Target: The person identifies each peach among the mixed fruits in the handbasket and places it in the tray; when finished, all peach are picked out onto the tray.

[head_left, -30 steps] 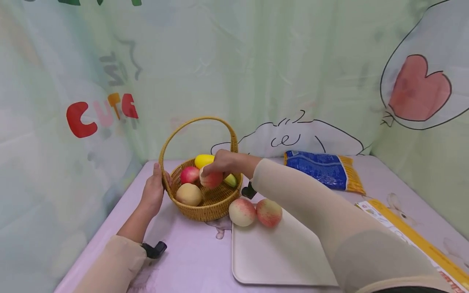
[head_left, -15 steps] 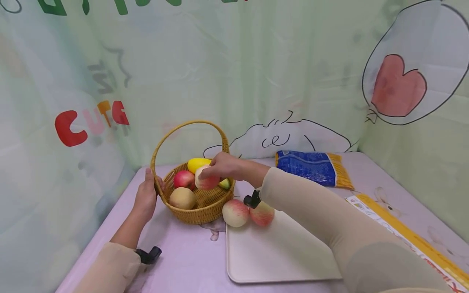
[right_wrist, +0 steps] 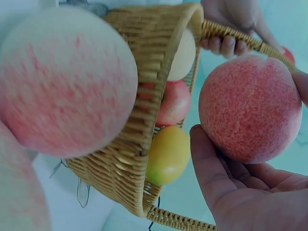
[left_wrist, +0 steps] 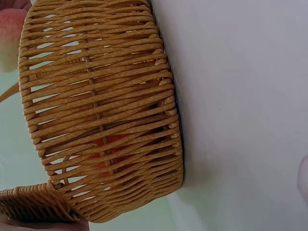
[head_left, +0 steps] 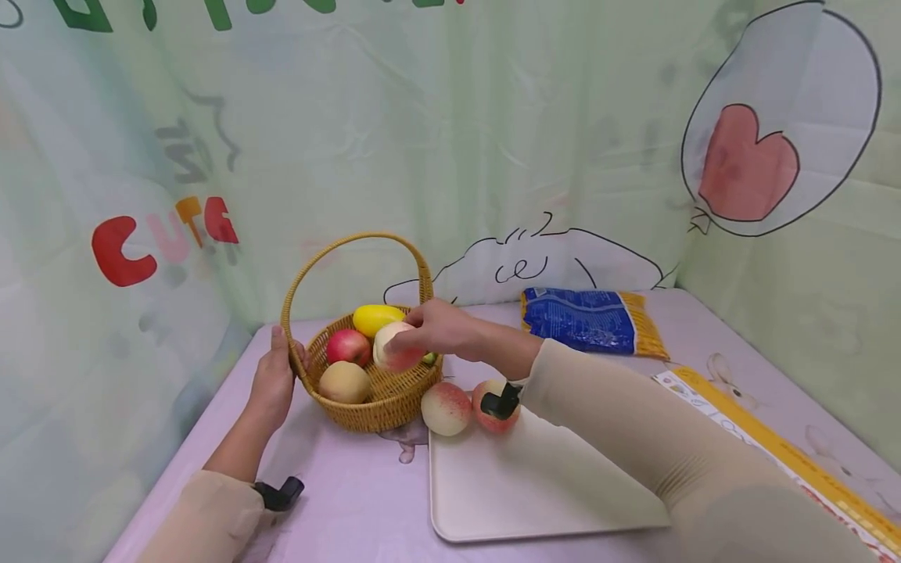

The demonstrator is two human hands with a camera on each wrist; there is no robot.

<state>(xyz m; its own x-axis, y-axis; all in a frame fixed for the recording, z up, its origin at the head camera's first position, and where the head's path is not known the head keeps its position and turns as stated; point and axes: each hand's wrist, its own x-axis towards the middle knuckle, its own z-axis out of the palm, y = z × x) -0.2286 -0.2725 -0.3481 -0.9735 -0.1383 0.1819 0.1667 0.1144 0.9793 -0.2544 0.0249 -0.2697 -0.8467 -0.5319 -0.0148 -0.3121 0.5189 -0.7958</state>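
My left hand [head_left: 273, 383] holds the wicker basket [head_left: 380, 414] at the left foot of its handle [head_left: 352, 244], thumb pointing up. Over the basket's right part, my right hand [head_left: 450, 332] grips a pink-and-white peach [right_wrist: 250, 108] between thumb and fingers. Inside lie a yellow mango-like fruit [head_left: 376, 319], a red apple [head_left: 348, 347], a pale beige round fruit [head_left: 345, 382] and a green one [head_left: 430, 358], mostly hidden by the held peach. In the left wrist view, woven side strips fill much of the picture, and little of the left hand shows.
Two more peaches, one whitish [head_left: 446, 409] and one redder [head_left: 486, 422], sit at the upper left of a beige tray [head_left: 535, 493]. Behind it lies a blue-and-yellow packet [head_left: 591, 320]. A yellow-and-white strip [head_left: 760, 438] runs along the right, and a printed curtain [head_left: 493, 141] encloses the table.
The right hand has drawn the peach slightly up and rightward relative to the basket. The head view has turned a little right. The left hand still holds the handle.
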